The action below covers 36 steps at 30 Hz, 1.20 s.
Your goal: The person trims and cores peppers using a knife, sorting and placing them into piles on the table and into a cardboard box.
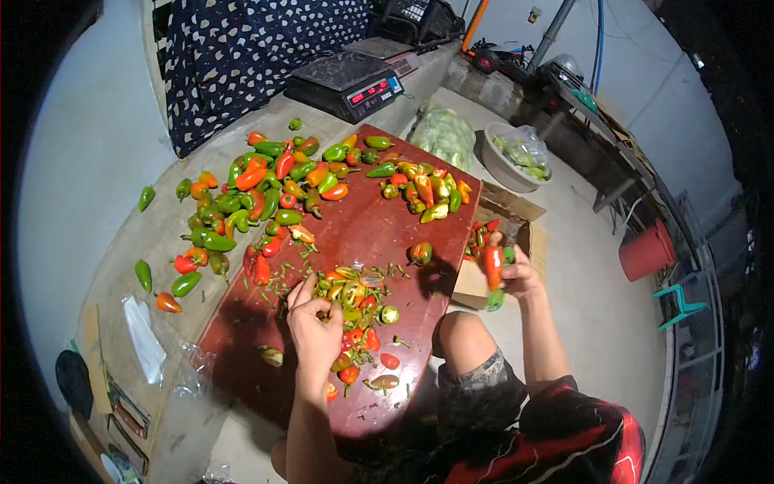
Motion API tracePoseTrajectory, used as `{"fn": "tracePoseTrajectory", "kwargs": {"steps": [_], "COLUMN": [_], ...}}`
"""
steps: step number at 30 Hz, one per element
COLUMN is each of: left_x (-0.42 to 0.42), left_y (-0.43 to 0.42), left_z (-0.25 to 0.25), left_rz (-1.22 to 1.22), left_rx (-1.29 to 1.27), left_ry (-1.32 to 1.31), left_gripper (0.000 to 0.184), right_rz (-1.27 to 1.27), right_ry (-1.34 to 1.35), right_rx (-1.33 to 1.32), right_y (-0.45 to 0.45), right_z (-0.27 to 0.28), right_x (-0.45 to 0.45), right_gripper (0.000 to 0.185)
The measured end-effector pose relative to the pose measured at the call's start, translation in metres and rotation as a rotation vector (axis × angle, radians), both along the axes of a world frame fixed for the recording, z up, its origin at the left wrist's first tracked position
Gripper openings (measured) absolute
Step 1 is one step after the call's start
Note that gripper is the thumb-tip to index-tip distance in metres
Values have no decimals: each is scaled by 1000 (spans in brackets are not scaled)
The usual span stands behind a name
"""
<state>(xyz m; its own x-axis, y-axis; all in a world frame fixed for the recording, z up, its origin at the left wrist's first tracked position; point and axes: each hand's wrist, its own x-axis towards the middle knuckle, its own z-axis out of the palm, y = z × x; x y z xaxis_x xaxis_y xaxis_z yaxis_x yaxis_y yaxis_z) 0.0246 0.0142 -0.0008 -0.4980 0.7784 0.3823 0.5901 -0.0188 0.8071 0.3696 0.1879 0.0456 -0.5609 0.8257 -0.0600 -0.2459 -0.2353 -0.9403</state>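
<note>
My left hand rests at the left side of a pile of cut peppers on the reddish-brown tabletop. Its fingers are partly bent and apart, with nothing visible in them. Off the table's right edge, my right hand is closed around a red chili pepper and what looks like a green-handled knife, its dark blade pointing up. Below that hand stands an open cardboard box holding several red peppers.
Whole green, red and orange peppers spread over the table's far left and the concrete ledge. More peppers lie at the far right corner. Behind are a digital scale, a bag of green vegetables and a tub.
</note>
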Motion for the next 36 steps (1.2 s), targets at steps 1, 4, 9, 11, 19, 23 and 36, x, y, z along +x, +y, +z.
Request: {"fn": "tracePoseTrajectory", "kwargs": {"steps": [1,4,9,11,19,23,36], "left_x": [1,0,-15,-20,-22,-25,-32], "left_y": [1,1,-4,-5,-5,-7,-9], "left_z": [2,-5,-8,-14,-5,-12,-12], "left_rz": [29,85,80,61,37,1,21], "left_rx": [10,-46,-78,-21,-164,-258,-97], "left_ry": [-10,-111,-6,-12,28,20,-26], "left_gripper": [7,7,11,12,47,46,10], "right_rz": [-47,-515,-689,-691,-58,85,-129], "right_ry": [9,-51,-148,-550,-1119,-1557,-577], "right_rx": [32,-251,-352,133,1177,1193,766], "right_y": [8,59,91,114,241,268,208], "right_z": [-9,-66,-79,-70,-41,-68,-15], "right_x": [18,78,49,3,-221,-277,-241], "right_gripper": [62,21,17,16,30,32,37]}}
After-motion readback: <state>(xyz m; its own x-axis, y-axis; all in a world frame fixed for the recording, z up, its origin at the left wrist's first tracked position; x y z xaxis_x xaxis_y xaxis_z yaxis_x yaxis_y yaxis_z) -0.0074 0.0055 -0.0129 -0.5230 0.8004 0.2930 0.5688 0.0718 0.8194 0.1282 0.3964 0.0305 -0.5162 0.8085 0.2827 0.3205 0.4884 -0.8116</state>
